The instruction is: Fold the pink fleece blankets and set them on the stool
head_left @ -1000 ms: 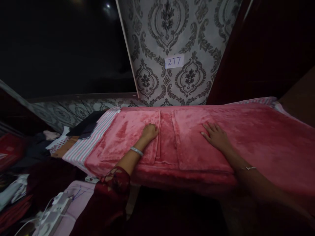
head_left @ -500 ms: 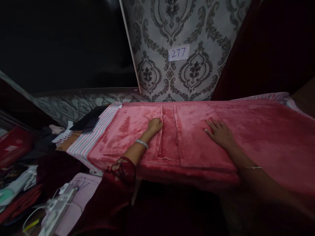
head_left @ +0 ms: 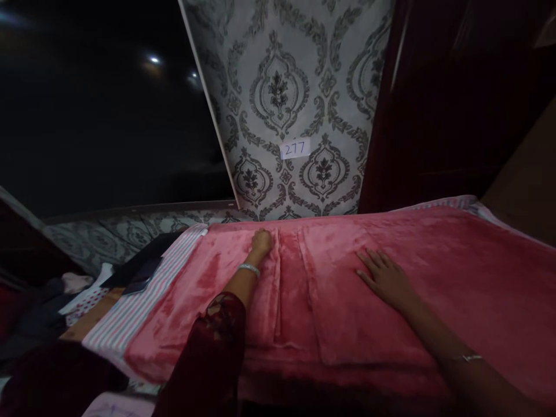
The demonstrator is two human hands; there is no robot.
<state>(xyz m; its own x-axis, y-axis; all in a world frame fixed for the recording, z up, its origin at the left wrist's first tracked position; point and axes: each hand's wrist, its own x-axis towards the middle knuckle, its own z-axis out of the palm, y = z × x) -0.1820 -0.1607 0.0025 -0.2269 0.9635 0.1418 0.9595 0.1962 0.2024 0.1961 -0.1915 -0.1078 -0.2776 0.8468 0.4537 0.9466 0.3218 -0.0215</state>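
A pink plush cloth (head_left: pixel 469 278), perhaps a blanket, lies spread before me, with two raised rectangular plush pieces on it and a narrow strip of cloth between them. My left hand (head_left: pixel 262 242) is closed and rests on the left plush piece (head_left: pixel 212 272), near its far right corner. Its fingertips are hidden, so I cannot tell whether it pinches any fabric. Flat on the plush at the right piece (head_left: pixel 334 289) lies my right hand (head_left: pixel 384 278), fingers spread, holding nothing.
A striped cloth edge (head_left: pixel 139 295) shows along the left. Beyond it are a dark phone-like object (head_left: pixel 143 277) and piled clothes (head_left: pixel 30 318). A large dark screen (head_left: pixel 108 116) stands behind, beside patterned wallpaper with a paper label (head_left: pixel 295 148). A dark red panel (head_left: pixel 434 116) stands at right.
The view has tilted upward, so the cloth sits lower in the picture. My left hand has slid away from me over the left piece, toward its far edge. The right hand stays flat.
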